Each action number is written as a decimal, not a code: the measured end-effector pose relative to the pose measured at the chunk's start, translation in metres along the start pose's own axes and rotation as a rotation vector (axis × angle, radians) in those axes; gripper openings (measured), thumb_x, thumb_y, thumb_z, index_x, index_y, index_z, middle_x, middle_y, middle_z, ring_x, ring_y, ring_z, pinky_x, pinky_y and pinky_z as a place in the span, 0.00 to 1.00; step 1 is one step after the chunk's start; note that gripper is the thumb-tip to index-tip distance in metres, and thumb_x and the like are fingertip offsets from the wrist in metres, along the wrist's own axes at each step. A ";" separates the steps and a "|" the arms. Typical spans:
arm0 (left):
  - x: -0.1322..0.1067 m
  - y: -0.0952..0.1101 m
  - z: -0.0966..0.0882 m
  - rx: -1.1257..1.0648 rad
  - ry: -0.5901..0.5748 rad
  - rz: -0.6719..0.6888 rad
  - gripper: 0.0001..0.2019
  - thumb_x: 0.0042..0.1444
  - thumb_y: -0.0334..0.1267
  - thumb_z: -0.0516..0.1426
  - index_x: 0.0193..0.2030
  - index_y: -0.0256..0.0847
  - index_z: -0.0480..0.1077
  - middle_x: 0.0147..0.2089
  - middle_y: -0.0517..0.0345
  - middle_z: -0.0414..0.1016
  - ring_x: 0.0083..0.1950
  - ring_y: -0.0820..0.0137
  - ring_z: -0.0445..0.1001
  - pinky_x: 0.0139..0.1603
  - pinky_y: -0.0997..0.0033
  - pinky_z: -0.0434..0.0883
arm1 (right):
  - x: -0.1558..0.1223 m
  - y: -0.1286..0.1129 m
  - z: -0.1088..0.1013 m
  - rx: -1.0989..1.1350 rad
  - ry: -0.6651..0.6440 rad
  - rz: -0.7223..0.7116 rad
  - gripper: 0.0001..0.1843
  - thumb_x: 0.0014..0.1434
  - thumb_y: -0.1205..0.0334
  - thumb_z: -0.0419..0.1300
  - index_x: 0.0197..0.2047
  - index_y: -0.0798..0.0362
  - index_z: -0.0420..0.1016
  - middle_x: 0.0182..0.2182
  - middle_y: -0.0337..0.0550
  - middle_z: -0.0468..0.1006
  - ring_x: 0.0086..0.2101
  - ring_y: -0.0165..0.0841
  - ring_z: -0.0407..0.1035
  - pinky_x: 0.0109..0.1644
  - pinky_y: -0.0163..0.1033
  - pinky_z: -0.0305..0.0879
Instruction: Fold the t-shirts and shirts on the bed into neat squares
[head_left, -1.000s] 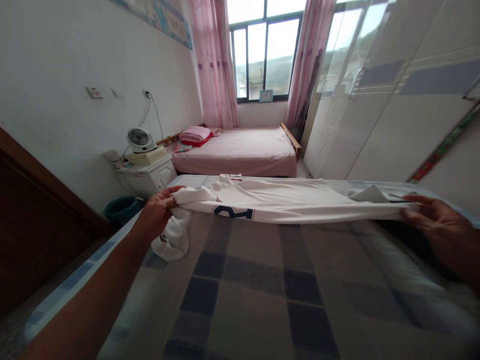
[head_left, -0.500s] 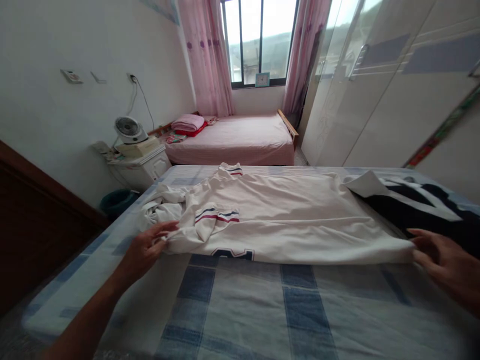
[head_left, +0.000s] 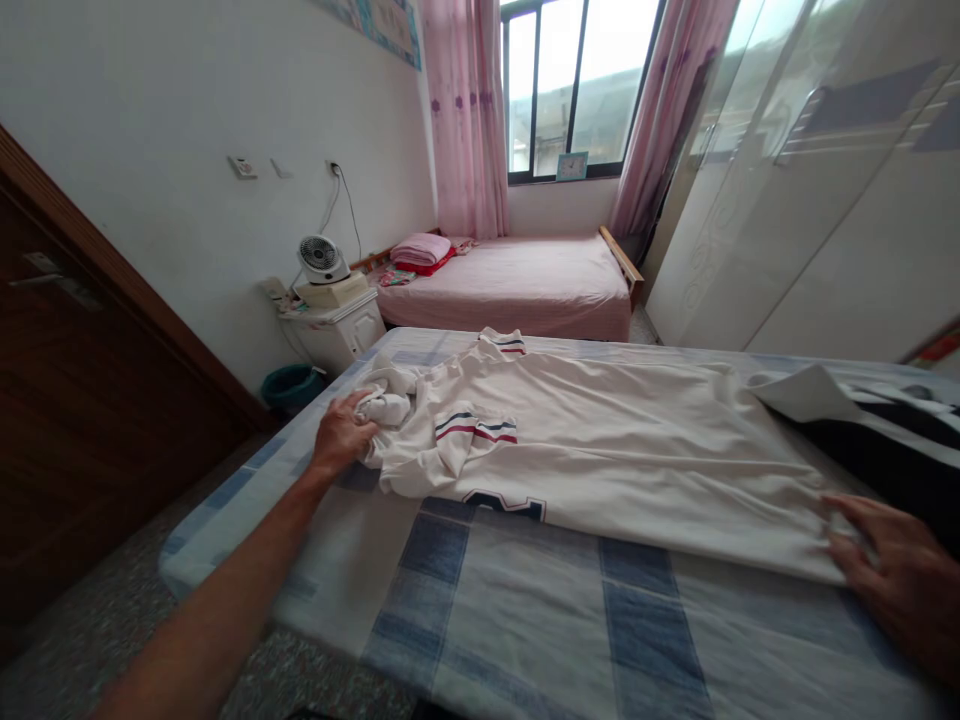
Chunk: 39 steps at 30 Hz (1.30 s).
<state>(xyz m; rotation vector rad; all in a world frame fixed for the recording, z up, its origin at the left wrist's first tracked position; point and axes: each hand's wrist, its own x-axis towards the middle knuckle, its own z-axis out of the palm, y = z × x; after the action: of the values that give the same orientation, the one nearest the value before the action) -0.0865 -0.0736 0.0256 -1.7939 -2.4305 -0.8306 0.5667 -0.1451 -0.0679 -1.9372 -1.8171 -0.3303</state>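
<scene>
A white shirt [head_left: 600, 440] with red and navy striped cuffs lies spread across the checked blue and grey bedsheet [head_left: 525, 610]. My left hand [head_left: 341, 437] grips the bunched white fabric at the shirt's left end, fingers curled into it. My right hand [head_left: 896, 575] rests flat on the shirt's right hem near the bed's right side, fingers stretched out. A dark navy and white garment [head_left: 892, 450] lies just beyond the shirt on the right.
A white nightstand [head_left: 337, 325] with a small fan [head_left: 321, 258] stands by the left wall, a green bin [head_left: 292, 385] below it. A pink bed [head_left: 517, 285] sits under the window. White wardrobe doors [head_left: 810, 200] line the right; a dark wooden door [head_left: 82, 400] is at left.
The shirt went from held stretched in the air to lying flat on the bed. My left hand moved to the bunched sleeve end; my right hand now presses the hem.
</scene>
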 end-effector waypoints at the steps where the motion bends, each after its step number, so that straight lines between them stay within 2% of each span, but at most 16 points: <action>1: 0.005 0.000 -0.007 -0.005 0.021 -0.006 0.26 0.46 0.34 0.55 0.56 0.40 0.68 0.46 0.52 0.69 0.42 0.64 0.71 0.51 0.65 0.68 | 0.000 -0.006 -0.006 -0.001 -0.026 -0.006 0.20 0.55 0.49 0.46 0.50 0.40 0.62 0.51 0.52 0.70 0.51 0.46 0.66 0.48 0.50 0.66; 3: 0.012 -0.005 -0.024 0.015 0.118 0.010 0.22 0.48 0.35 0.54 0.52 0.36 0.70 0.45 0.52 0.68 0.41 0.66 0.70 0.50 0.64 0.67 | 0.000 -0.015 -0.014 0.000 -0.070 -0.007 0.20 0.56 0.50 0.44 0.50 0.44 0.62 0.51 0.53 0.70 0.52 0.47 0.65 0.50 0.51 0.65; 6: 0.010 -0.020 -0.040 0.137 0.228 0.077 0.21 0.52 0.36 0.53 0.53 0.35 0.68 0.49 0.50 0.66 0.45 0.61 0.69 0.51 0.60 0.66 | 0.001 -0.019 -0.019 -0.014 -0.086 -0.012 0.21 0.57 0.51 0.42 0.50 0.47 0.63 0.50 0.54 0.70 0.52 0.47 0.64 0.53 0.51 0.63; 9: -0.004 -0.035 -0.039 0.302 0.069 0.143 0.21 0.52 0.35 0.52 0.54 0.37 0.68 0.50 0.48 0.66 0.48 0.58 0.69 0.48 0.61 0.67 | 0.001 -0.019 -0.018 -0.030 -0.089 -0.034 0.22 0.58 0.51 0.41 0.50 0.50 0.65 0.51 0.53 0.70 0.52 0.46 0.64 0.55 0.50 0.62; 12: -0.020 -0.038 -0.036 0.431 -0.096 0.232 0.24 0.53 0.36 0.52 0.59 0.40 0.64 0.53 0.45 0.66 0.49 0.57 0.69 0.48 0.60 0.67 | 0.001 -0.020 -0.017 -0.056 -0.083 -0.049 0.24 0.59 0.51 0.41 0.50 0.52 0.67 0.50 0.52 0.71 0.52 0.45 0.65 0.54 0.49 0.62; 13: -0.025 -0.036 -0.036 0.460 -0.078 0.244 0.26 0.53 0.38 0.52 0.60 0.39 0.62 0.56 0.43 0.65 0.51 0.55 0.69 0.48 0.58 0.67 | 0.001 -0.022 -0.018 -0.062 -0.081 -0.046 0.24 0.59 0.52 0.40 0.49 0.52 0.68 0.50 0.52 0.71 0.52 0.45 0.65 0.54 0.49 0.63; 15: -0.036 -0.024 -0.040 0.477 0.063 0.262 0.25 0.55 0.41 0.52 0.60 0.36 0.61 0.59 0.39 0.62 0.54 0.50 0.66 0.49 0.54 0.67 | 0.002 -0.025 -0.022 -0.058 -0.083 -0.034 0.24 0.59 0.52 0.41 0.49 0.53 0.68 0.50 0.52 0.71 0.52 0.44 0.65 0.54 0.47 0.63; 17: -0.052 -0.006 -0.043 0.400 0.178 0.350 0.21 0.58 0.45 0.51 0.55 0.35 0.65 0.57 0.40 0.65 0.55 0.51 0.66 0.52 0.55 0.66 | 0.003 -0.027 -0.026 -0.040 -0.088 -0.030 0.24 0.58 0.52 0.42 0.50 0.53 0.68 0.51 0.51 0.71 0.52 0.42 0.65 0.54 0.46 0.63; 18: -0.062 0.004 -0.043 0.334 0.182 0.420 0.19 0.59 0.46 0.50 0.50 0.37 0.68 0.53 0.43 0.68 0.54 0.54 0.67 0.52 0.58 0.66 | 0.004 -0.029 -0.029 -0.031 -0.089 -0.032 0.24 0.58 0.52 0.43 0.50 0.53 0.68 0.51 0.51 0.70 0.53 0.42 0.65 0.54 0.46 0.63; 20: -0.085 0.024 -0.038 0.212 0.077 0.560 0.17 0.58 0.50 0.51 0.43 0.40 0.70 0.46 0.49 0.72 0.48 0.60 0.71 0.48 0.65 0.68 | 0.005 -0.032 -0.033 -0.025 -0.090 -0.047 0.24 0.58 0.52 0.43 0.50 0.53 0.68 0.51 0.50 0.71 0.53 0.42 0.65 0.55 0.47 0.62; 23: -0.112 0.044 -0.022 0.216 0.004 0.631 0.16 0.56 0.51 0.54 0.44 0.42 0.70 0.44 0.51 0.72 0.45 0.61 0.71 0.43 0.67 0.69 | 0.006 -0.036 -0.036 -0.021 -0.088 -0.093 0.24 0.58 0.51 0.43 0.50 0.54 0.69 0.51 0.51 0.71 0.52 0.43 0.65 0.55 0.48 0.63; 26: -0.117 0.048 -0.009 0.230 0.045 0.561 0.13 0.59 0.41 0.50 0.45 0.40 0.71 0.42 0.51 0.72 0.44 0.62 0.72 0.42 0.68 0.69 | 0.004 -0.037 -0.033 -0.012 -0.068 -0.138 0.24 0.59 0.50 0.43 0.50 0.53 0.69 0.50 0.50 0.72 0.52 0.43 0.66 0.55 0.49 0.63; 28: -0.109 0.045 -0.008 0.130 0.035 0.482 0.14 0.59 0.37 0.47 0.43 0.39 0.72 0.40 0.52 0.73 0.42 0.64 0.73 0.42 0.69 0.69 | 0.001 -0.035 -0.028 -0.003 -0.073 -0.143 0.25 0.59 0.49 0.43 0.50 0.52 0.69 0.50 0.50 0.72 0.51 0.43 0.67 0.54 0.49 0.64; 35: -0.075 0.036 -0.027 -0.630 -0.028 -0.029 0.16 0.49 0.47 0.54 0.40 0.38 0.70 0.34 0.58 0.74 0.33 0.69 0.72 0.38 0.69 0.72 | -0.007 -0.032 -0.021 -0.044 -0.128 -0.132 0.24 0.59 0.50 0.42 0.49 0.51 0.69 0.51 0.52 0.72 0.52 0.43 0.67 0.53 0.48 0.65; 37: -0.065 0.032 -0.030 -0.784 -0.045 -0.112 0.18 0.47 0.47 0.54 0.40 0.38 0.68 0.32 0.59 0.71 0.31 0.70 0.72 0.36 0.70 0.72 | -0.007 -0.035 -0.022 -0.060 -0.120 -0.126 0.24 0.60 0.50 0.41 0.49 0.51 0.69 0.51 0.52 0.73 0.51 0.43 0.67 0.52 0.49 0.65; 39: -0.056 0.026 -0.032 -0.797 -0.091 -0.134 0.18 0.46 0.47 0.53 0.41 0.38 0.68 0.30 0.60 0.70 0.31 0.70 0.71 0.34 0.71 0.71 | -0.007 -0.037 -0.024 -0.061 -0.119 -0.120 0.24 0.60 0.50 0.40 0.49 0.51 0.69 0.50 0.51 0.73 0.51 0.43 0.67 0.52 0.49 0.65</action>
<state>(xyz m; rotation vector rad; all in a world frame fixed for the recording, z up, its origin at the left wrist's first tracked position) -0.0534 -0.1315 0.0457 -1.8719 -2.4788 -1.9876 0.5328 -0.1615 -0.0444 -1.9294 -2.0276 -0.3185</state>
